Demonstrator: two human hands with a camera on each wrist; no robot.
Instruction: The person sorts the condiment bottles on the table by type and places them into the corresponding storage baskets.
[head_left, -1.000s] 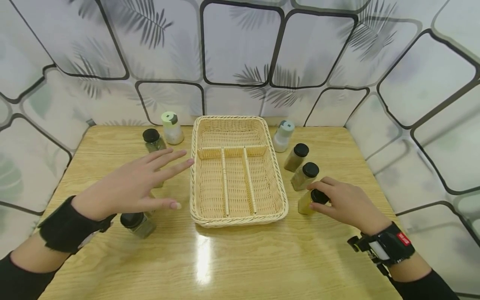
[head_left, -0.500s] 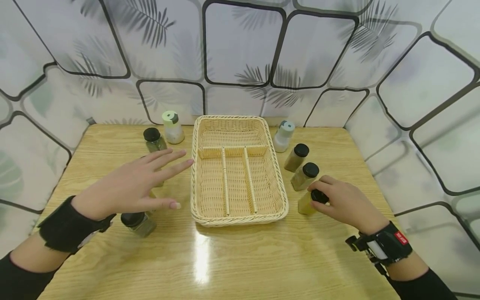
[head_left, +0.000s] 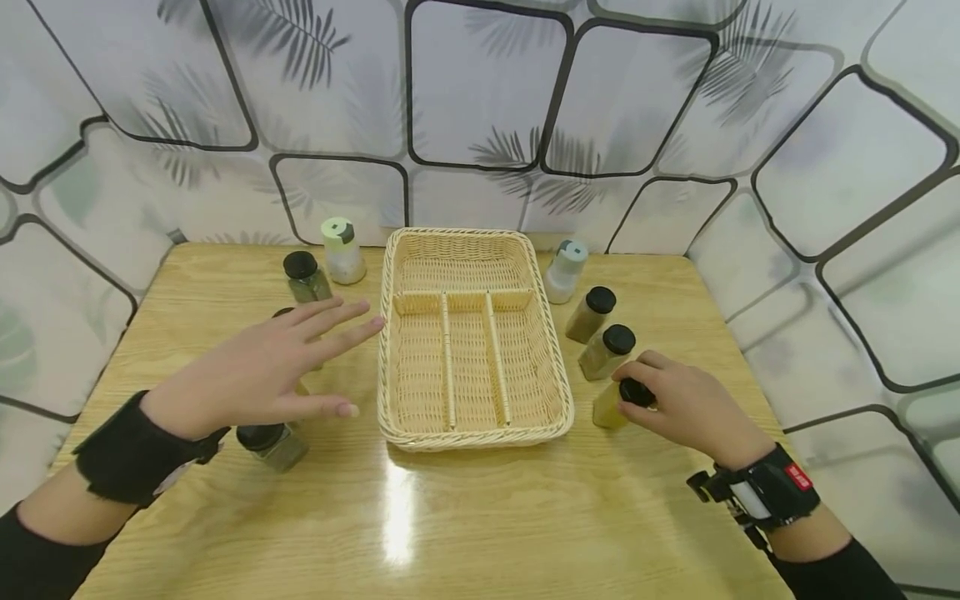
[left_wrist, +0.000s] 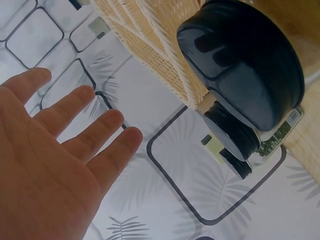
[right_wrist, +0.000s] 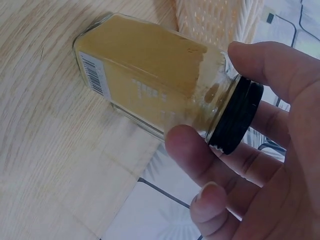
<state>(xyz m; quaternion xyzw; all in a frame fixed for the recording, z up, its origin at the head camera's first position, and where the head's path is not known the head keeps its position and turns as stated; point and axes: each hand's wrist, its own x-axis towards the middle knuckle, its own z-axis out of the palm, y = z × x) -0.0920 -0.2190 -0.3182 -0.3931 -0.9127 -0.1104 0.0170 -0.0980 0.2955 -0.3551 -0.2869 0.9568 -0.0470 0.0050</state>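
My right hand [head_left: 678, 400] pinches a glass spice jar of yellow powder [right_wrist: 145, 65] around its neck and black lid, thumb on one side and fingers on the other. The jar stands on the table to the right of a divided wicker basket [head_left: 480, 439]. My left hand [head_left: 262, 367] is spread with straight fingers, palm down, and holds nothing. Its fingertips reach to the basket's left rim in the head view. Beneath and around it are black-lidded jars, one near the wrist [head_left: 273, 446] and one farther back [head_left: 306, 279], with others partly hidden by the hand.
Behind the yellow jar stand two more black-lidded jars [head_left: 607, 352] and a white-capped shaker [head_left: 566, 271]. A shaker with a pale green cap [head_left: 342, 252] stands at the back left. Patterned cloth walls [head_left: 480, 92] border the wooden table [head_left: 487, 525].
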